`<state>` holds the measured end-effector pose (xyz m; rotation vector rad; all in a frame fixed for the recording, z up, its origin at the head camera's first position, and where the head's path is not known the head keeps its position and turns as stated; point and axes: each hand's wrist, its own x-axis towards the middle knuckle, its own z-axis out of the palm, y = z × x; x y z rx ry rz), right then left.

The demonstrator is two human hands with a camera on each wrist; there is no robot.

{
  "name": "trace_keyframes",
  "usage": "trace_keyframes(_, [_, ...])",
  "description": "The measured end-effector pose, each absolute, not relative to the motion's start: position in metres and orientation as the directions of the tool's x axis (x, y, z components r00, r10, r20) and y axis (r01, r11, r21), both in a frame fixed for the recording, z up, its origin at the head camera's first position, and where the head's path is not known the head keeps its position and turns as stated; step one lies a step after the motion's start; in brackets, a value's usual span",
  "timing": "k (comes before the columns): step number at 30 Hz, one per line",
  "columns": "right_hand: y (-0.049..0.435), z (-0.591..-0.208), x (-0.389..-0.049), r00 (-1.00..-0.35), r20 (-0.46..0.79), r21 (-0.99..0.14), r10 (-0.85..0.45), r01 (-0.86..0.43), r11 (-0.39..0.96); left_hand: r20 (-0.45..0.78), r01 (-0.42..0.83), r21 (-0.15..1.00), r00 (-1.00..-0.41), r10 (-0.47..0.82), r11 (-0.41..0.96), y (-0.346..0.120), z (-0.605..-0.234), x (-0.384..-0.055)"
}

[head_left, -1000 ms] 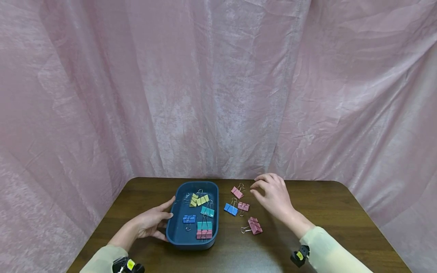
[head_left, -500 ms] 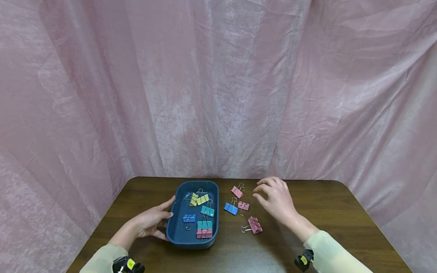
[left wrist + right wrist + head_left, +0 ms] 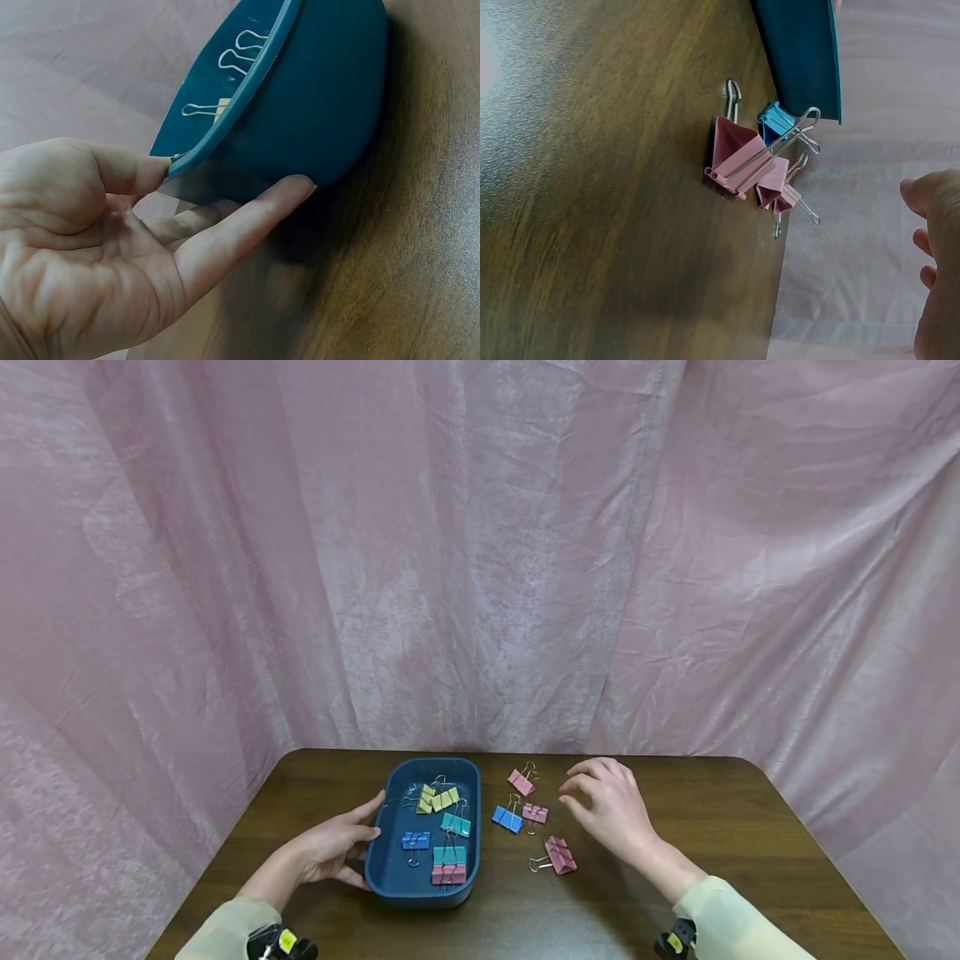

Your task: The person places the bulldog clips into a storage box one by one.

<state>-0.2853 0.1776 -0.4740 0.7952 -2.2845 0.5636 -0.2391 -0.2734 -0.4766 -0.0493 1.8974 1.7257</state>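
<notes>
My left hand (image 3: 333, 847) grips the left side of a dark blue plastic bin (image 3: 390, 878). In the left wrist view the thumb (image 3: 135, 174) lies at the rim while the fingers spread along the outer wall. Inside the bin are several binder clips: yellow ones (image 3: 445, 800), teal ones, a blue one (image 3: 416, 841) and a pink one (image 3: 448, 875). To its right, on the table, lie a blue binder clip (image 3: 507, 819), two small pink binder clips (image 3: 535, 813) and a larger pink binder clip (image 3: 561, 857). Just right of these my right hand (image 3: 609, 810) hovers with relaxed fingers, holding nothing.
The brown wooden table (image 3: 720, 835) has rounded far corners. A pink curtain (image 3: 480, 568) hangs right behind its back edge. Dark devices (image 3: 281, 942) are strapped at both wrists, over pale green sleeves.
My right hand has drifted a little toward me and slightly right, still empty. The left hand, the bin and the binder clips stay where they were.
</notes>
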Motion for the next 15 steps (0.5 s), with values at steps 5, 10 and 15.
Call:
trace_keyframes(5, [0.1784,-0.4758,-0.2836,-0.609,0.686,-0.174,-0.397,-0.667,0.724,-0.422,-0.389,0.907,-0.839,0.344,0.163,-0.2728,-0.4761,-0.2397])
trace_keyframes(10, [0.1783,-0.478,-0.2809,-0.613,0.674,-0.171,-0.413,-0.673,0.719,-0.427,-0.396,0.904,-0.84,0.334,0.16,-0.2725,-0.4758,-0.2385])
trace_keyframes(15, [0.1781,-0.4814,-0.2775,-0.624,0.653,-0.18,-0.429,-0.678,0.713,-0.424,-0.393,0.906,-0.839,0.342,0.159,-0.2726,-0.4757,-0.2386])
